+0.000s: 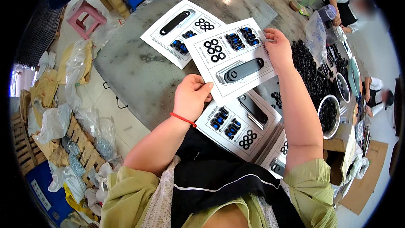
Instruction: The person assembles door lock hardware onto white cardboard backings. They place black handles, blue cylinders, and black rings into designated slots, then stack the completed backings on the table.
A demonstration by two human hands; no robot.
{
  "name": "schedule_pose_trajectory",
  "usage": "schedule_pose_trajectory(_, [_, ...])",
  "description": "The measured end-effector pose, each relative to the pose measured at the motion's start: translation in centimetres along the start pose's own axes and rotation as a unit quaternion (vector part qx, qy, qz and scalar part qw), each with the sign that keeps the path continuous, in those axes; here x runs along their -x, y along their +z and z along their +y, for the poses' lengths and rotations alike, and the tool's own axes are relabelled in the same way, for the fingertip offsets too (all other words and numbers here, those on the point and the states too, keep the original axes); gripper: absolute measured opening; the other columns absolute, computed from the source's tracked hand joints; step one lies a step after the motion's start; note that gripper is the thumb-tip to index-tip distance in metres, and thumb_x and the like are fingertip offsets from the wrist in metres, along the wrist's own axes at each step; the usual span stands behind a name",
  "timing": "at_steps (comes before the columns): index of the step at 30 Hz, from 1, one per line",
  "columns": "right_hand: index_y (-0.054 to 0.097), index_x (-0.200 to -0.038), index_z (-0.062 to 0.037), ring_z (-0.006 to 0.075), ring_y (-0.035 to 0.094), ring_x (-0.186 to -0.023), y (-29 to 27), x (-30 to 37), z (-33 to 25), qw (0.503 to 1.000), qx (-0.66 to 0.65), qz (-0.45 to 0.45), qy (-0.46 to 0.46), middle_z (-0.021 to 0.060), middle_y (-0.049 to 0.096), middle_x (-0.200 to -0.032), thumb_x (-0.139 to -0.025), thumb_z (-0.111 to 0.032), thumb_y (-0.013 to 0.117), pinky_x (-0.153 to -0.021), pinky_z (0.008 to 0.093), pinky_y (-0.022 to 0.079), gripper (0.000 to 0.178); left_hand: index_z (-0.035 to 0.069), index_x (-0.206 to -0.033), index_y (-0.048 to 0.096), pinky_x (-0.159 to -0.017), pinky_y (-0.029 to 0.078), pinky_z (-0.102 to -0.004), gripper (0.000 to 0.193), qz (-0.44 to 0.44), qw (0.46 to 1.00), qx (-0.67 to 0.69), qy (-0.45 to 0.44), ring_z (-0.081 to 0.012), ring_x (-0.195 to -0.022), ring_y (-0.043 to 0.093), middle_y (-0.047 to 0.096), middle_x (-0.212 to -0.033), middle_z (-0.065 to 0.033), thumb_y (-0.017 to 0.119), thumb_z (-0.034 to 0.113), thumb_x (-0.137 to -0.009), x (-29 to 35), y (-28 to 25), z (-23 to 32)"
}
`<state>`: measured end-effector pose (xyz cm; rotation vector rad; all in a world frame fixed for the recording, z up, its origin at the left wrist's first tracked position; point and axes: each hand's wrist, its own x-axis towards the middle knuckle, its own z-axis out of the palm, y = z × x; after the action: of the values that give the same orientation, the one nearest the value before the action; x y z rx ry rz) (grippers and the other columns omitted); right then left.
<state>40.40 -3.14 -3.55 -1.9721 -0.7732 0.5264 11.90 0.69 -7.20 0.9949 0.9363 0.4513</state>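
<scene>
A white parts card (pixel 225 65) is held up and tilted over the table, bearing a long black-and-grey part, several black rings and several blue-and-black pieces. My left hand (pixel 192 97), with a red cord at the wrist, pinches its near left corner. At the far right edge, my right hand (pixel 278 51) grips the same card between thumb and fingers. A similar card (pixel 179 33) lies flat on the grey tabletop (pixel 135 65), partly under the held one. Closer to my body, another such card (pixel 238 128) rests on top of a stack, partly covered.
Heaped black parts (pixel 308 74) lie at the right, beside metal bowls (pixel 328 116) filled with more. Two co-workers (pixel 344 10) (pixel 373 95) sit along the right side. A pink stool (pixel 85 17) stands at the far left, above plastic bags (pixel 55 122) and wooden pallets (pixel 84 147).
</scene>
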Motion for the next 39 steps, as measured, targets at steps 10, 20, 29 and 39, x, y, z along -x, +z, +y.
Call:
schedule_pose_trajectory(10, [0.059,-0.122,-0.0027,0.0118,0.058,-0.09,0.5,-3.8,2.0,0.996,0.016,-0.089,-0.027,0.0065,0.063,-0.106,-0.082,0.01,0.055,-0.076,0.0237,0.047,0.042,-0.004,-0.111,0.063,-0.071,0.054,-0.0266,0.024,-0.095,0.994,-0.002,-0.056,-0.0157,-0.081,0.068,0.07,-0.095,-0.012,0.057,0.013,-0.097,0.9,-0.2,0.2])
schedule_pose_trajectory(20, [0.059,-0.122,-0.0022,0.0107,0.058,-0.084,1.6,-3.6,4.0,0.992,0.02,-0.123,-0.016,0.0074,0.063,-0.104,-0.082,0.012,0.055,-0.073,0.0233,0.047,0.042,-0.006,-0.115,0.062,-0.073,0.056,-0.0282,0.027,-0.127,0.988,-0.007,-0.091,-0.0163,-0.08,0.068,0.07,-0.095,-0.0136,0.055,0.014,-0.097,2.3,-0.6,-0.9])
schedule_pose_trajectory(29, [0.057,-0.126,-0.0009,0.0106,0.058,-0.093,2.8,-3.6,3.1,0.988,0.048,-0.144,0.0,0.0074,0.062,-0.108,-0.083,0.013,0.051,-0.08,0.0224,0.046,0.046,-0.007,-0.116,0.06,-0.069,0.056,-0.027,0.029,-0.129,0.985,0.021,-0.11,-0.0166,-0.077,0.068,0.07,-0.091,-0.0135,0.055,0.015,-0.097,2.3,-0.8,-1.2])
schedule_pose_trajectory(39, [0.058,-0.123,0.0007,0.0106,0.057,-0.092,3.1,-4.8,3.6,0.985,0.073,-0.157,-0.026,0.0082,0.063,-0.105,-0.082,0.013,0.05,-0.078,0.0215,0.046,0.044,-0.005,-0.111,0.064,-0.057,0.049,-0.025,0.032,-0.125,0.982,0.008,-0.138,-0.0133,-0.063,0.063,0.068,-0.076,-0.0102,0.059,0.022,-0.095,1.7,-1.0,-0.7])
